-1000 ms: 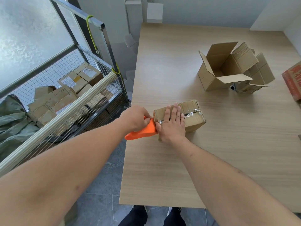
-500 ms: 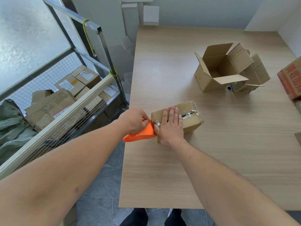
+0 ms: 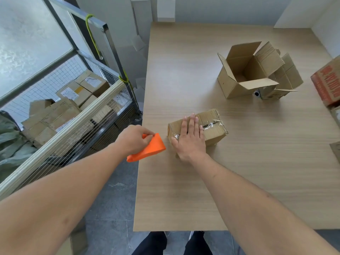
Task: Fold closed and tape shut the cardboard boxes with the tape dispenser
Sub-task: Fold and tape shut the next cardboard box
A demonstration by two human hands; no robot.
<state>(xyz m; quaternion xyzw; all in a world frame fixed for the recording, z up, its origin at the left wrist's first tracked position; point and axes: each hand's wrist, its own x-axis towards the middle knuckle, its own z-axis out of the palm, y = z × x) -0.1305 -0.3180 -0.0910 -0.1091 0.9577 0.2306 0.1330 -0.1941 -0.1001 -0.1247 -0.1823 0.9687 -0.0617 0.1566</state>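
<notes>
The left hand [image 3: 133, 138] now holds the orange tape dispenser [image 3: 147, 149] clear of the closed box [image 3: 211, 126], no longer touching its end.

Desk [image 3: 239, 172] count: one taped box [image 3: 211, 126]; one open box [image 3: 241, 74]; one collapsed box [image 3: 287, 76] behind it; one red-printed box [image 3: 327, 81] at right edge. One orange tape dispenser [image 3: 149, 148]. Two hands. Cart [image 3: 60, 133]: several boxes, number unclear.
</notes>
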